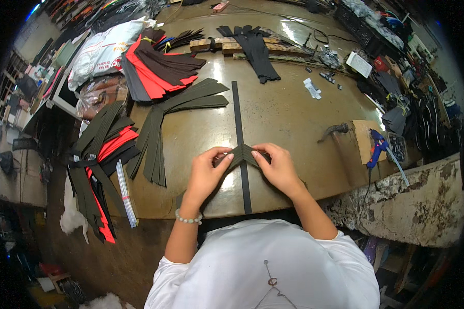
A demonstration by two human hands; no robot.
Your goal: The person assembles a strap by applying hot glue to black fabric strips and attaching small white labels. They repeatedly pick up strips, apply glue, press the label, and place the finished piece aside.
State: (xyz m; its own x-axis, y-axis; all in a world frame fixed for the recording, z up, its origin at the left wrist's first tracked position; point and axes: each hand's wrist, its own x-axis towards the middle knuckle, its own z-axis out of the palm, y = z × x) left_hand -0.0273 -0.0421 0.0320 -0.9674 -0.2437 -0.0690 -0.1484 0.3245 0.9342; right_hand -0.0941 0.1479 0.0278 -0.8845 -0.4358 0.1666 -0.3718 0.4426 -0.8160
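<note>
A small stack of dark olive fabric strips is held between my two hands, peaking in a chevron shape close to the table's near edge. My left hand, with a beaded bracelet at its wrist, pinches the stack's left side between thumb and fingers. On the other side my right hand pinches it the same way. Beneath the stack, a long narrow black strip runs lengthwise on the brown tabletop. To the left, a fanned bundle of olive strips lies on the table.
Red, brown and grey strips are bundled at the back left, beside a white sack. Olive and red strips hang over the left edge near thin white sticks. Black strips lie across wooden boards. A blue glue gun and metal clamp are right.
</note>
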